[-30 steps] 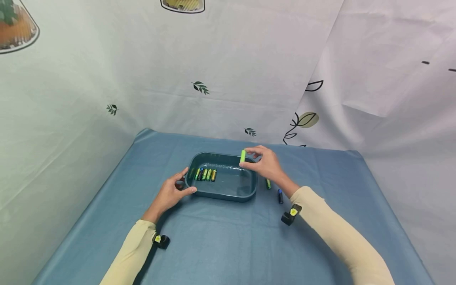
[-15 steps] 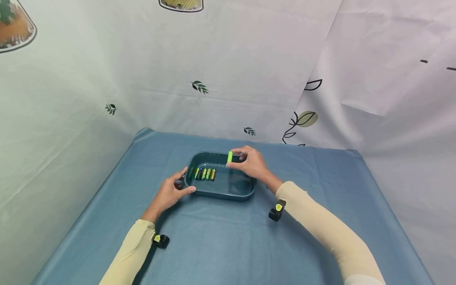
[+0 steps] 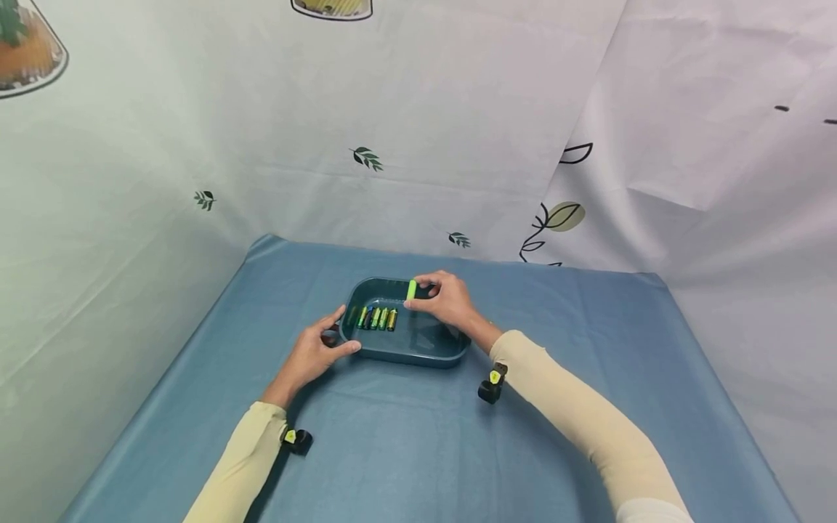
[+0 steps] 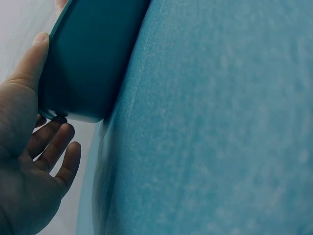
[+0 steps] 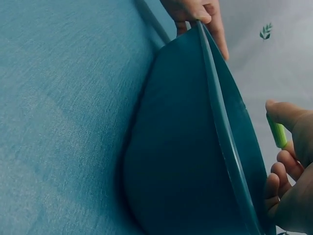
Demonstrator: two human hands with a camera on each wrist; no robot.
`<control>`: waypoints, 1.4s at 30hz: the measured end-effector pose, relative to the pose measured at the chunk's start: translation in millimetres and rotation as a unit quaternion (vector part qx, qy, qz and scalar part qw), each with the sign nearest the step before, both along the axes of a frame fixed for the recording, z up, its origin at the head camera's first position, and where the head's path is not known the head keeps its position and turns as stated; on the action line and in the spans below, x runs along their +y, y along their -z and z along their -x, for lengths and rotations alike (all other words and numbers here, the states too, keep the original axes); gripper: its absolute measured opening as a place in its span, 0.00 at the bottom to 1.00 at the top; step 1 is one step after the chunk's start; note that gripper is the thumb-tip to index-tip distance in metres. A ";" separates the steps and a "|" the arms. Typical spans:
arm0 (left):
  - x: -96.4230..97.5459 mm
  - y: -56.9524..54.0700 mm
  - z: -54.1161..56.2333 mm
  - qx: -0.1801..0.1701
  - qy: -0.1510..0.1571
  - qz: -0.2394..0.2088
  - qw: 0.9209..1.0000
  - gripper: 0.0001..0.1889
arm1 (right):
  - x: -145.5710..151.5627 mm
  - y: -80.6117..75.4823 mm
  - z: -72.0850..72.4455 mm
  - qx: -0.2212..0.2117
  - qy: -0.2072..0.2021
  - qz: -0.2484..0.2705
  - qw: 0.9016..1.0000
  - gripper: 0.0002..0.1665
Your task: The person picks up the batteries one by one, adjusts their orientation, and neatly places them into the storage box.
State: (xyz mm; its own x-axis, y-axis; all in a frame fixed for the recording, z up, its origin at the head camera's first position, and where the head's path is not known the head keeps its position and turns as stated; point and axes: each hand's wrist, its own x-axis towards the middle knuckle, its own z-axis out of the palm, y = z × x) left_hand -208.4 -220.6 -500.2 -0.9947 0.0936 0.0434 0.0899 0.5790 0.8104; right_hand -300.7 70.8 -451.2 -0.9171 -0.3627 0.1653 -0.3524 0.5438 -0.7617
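Note:
A dark teal tray sits on the table in the head view. My left hand holds its left end, with the thumb on the rim; the left wrist view shows the other fingers bent at the tray's end wall. Between thumb and fingertips, my right hand pinches a bright green battery, upright above the tray's inside. The same battery shows in the right wrist view. Several batteries, green, dark blue and gold-toned, lie side by side in the tray's left half.
A blue cloth covers the table. Light patterned fabric walls rise behind and at both sides. The right forearm crosses over the table to the right of the tray, hiding part of the cloth there.
My right hand has moved left over the tray with the green battery. Two batteries right of the tray are now largely or fully hidden by my arm. My left hand stays on the tray.

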 end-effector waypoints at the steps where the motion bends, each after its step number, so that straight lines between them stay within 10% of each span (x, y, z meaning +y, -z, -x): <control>1: 0.4 0.0 0.4 0.000 0.000 -0.001 1.000 0.48 | -0.2 0.7 0.5 -0.001 0.002 0.001 1.000 0.30; 42: 2.4 -0.3 1.0 0.000 -0.002 -0.001 1.000 0.48 | -31.6 23.7 -4.7 -0.068 0.019 -0.058 0.996 0.31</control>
